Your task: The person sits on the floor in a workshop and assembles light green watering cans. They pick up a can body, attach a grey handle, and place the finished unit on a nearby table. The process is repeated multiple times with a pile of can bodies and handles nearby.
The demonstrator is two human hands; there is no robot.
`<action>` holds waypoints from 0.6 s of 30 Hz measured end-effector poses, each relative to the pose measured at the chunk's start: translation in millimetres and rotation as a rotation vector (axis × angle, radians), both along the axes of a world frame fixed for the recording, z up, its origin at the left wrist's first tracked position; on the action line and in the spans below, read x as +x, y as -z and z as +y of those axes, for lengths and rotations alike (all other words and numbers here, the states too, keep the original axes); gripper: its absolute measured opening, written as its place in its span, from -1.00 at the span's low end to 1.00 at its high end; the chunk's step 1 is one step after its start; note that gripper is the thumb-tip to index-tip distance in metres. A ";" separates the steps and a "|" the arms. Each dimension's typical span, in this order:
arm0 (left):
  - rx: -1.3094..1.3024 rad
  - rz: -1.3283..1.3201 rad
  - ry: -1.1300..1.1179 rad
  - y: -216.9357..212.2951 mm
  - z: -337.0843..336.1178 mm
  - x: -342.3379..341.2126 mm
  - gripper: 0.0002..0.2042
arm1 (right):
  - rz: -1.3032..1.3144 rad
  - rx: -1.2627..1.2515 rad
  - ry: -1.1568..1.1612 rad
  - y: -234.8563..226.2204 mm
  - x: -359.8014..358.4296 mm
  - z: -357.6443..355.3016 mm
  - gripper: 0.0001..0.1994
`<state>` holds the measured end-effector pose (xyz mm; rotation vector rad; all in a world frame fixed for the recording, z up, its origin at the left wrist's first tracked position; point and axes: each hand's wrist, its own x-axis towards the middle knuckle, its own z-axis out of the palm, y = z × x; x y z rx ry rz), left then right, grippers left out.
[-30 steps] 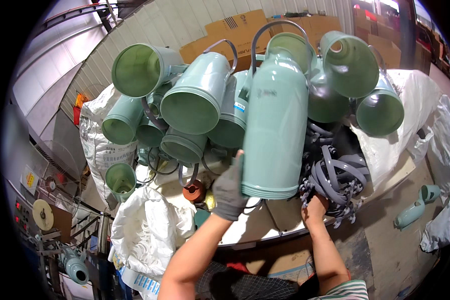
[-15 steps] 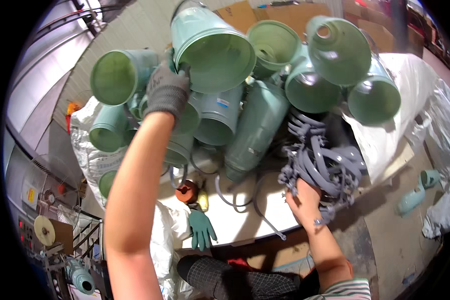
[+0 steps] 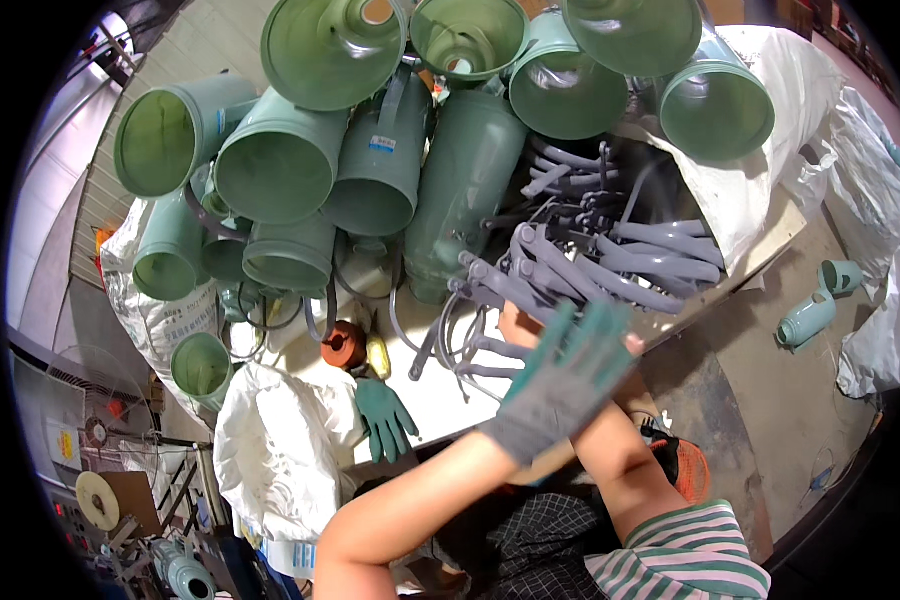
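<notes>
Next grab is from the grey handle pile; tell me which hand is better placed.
Probably right: the bare right hand lies against the grey handles, while the gloved left hand hangs open and blurred in front of it, holding nothing.

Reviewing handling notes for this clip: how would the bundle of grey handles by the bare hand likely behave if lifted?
The grey handles look like rigid moulded pieces, so each is probably stiff and light. They lie loose and tangled, so lifting may drag neighbours or shed some. Their smooth curved shapes could slip from the right hand.
</notes>
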<state>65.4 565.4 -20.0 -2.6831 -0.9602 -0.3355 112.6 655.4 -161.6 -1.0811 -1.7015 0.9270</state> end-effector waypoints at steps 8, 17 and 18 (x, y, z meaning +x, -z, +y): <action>0.280 -0.094 -0.249 49.4 -10.2 -17.6 -0.46 | -0.453 0.137 -0.128 15.9 -27.4 -19.0 -0.51; 0.021 0.007 -0.360 103.3 -42.6 -84.9 -0.53 | -0.564 0.104 -0.442 21.8 36.0 -150.1 -0.51; 0.013 0.000 -0.362 111.3 -43.0 -89.0 -0.53 | -0.409 0.065 -0.316 8.9 48.9 -156.6 -0.61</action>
